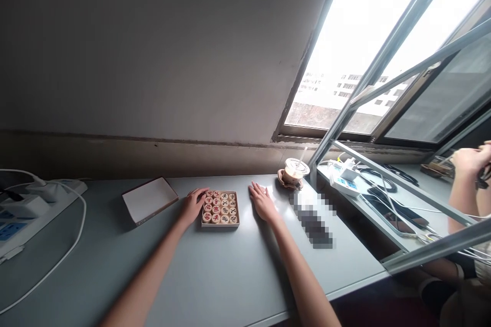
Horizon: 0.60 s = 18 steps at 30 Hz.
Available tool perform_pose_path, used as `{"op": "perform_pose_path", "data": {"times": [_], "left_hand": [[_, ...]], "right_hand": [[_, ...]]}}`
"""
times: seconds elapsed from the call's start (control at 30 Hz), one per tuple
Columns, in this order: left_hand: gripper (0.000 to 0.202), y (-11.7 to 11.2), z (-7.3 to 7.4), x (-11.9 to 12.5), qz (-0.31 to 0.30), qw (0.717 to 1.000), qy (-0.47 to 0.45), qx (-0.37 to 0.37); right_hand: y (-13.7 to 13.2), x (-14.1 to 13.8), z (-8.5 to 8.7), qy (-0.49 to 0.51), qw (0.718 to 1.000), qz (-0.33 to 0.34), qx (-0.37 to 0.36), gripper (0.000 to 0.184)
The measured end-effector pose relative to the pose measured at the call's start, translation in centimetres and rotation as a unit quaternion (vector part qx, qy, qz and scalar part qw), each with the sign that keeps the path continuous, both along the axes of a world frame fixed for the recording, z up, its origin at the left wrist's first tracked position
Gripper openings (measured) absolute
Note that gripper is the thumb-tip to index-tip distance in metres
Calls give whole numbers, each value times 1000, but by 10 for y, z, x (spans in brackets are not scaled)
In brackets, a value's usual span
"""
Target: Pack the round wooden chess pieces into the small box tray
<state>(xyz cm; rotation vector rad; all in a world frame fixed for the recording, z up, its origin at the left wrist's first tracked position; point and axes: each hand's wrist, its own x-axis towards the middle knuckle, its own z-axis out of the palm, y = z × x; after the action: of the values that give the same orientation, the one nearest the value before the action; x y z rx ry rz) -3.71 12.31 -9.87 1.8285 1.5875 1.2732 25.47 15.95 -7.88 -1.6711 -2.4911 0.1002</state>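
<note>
A shallow box [220, 227] holds rows of round wooden Chinese chess pieces [215, 209], with red characters on the left and black ones on the right. Beside its left wall is my left hand [191, 208], fingers loosely bent and apart, the tips at the box's upper left edge. Whether they press on the box I cannot tell. My right hand [263, 203] lies flat on the table to the right of the box, fingers stretched out and holding nothing. The box lid [150, 199] rests inside up, left of my left hand.
A lidded drink cup [295, 171] with a straw stands in a brown holder behind my right hand. Power strips with cables [79, 214] lie at far left and right. Metal frame bars [402, 199] edge the table's right side; beyond them is another person's arm [462, 184].
</note>
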Motion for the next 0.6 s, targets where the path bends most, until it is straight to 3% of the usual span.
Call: {"op": "perform_pose_path", "data": {"times": [0.13,0.23,0.37,0.47,0.6], "left_hand": [[32,0,0,1,-1,1000,-3,4],[31,1,-1,1,5,1000,-10,4],[30,1,-1,2,4,1000,-14,8],[30,0,1,2,1,1000,-11,7],[31,-1,2,2,-1,1000,-5,6]], "right_hand": [[-7,43,-4,-25,998,-57,23,49],[-17,45,1,-25,996,-75,38,46],[-27,-6,24,33,995,2,92,46],[-27,-58,40,64,988,122,72,53],[-18,-96,43,65,982,172,35,46]]}}
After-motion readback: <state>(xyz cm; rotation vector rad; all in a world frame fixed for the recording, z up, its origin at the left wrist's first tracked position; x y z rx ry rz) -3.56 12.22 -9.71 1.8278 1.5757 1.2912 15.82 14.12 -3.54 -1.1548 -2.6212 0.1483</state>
